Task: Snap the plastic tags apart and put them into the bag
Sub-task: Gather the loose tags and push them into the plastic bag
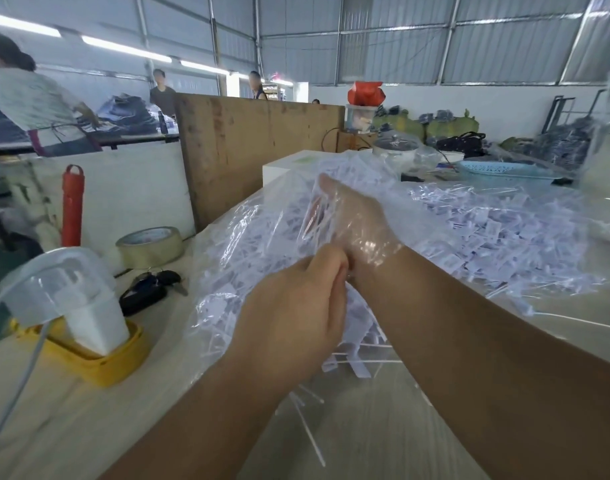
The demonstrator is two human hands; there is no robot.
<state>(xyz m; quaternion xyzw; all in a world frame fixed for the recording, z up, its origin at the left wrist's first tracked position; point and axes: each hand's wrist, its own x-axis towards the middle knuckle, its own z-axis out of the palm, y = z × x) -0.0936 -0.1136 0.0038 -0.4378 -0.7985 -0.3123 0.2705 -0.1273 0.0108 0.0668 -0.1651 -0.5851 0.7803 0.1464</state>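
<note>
A large clear plastic bag [227, 237] lies open on the pale table [71, 410], partly filled with small white and purple plastic tags [224, 299]. My left hand [293, 306] is closed on the bag's edge at its mouth. My right hand [352, 220] reaches inside the bag and shows only through the film, so whether its curled fingers hold tags is unclear. A big loose heap of tags [504, 233] covers the table to the right. Thin white plastic strips [359, 355] lie under my wrists.
At the left stand a white device on a yellow base [89, 351], a bunch of keys [151, 289], a tape roll [151, 245] and a red cylinder [72, 206]. A wooden board [258, 147] and a blue basket [504, 169] stand behind. Other people work far left.
</note>
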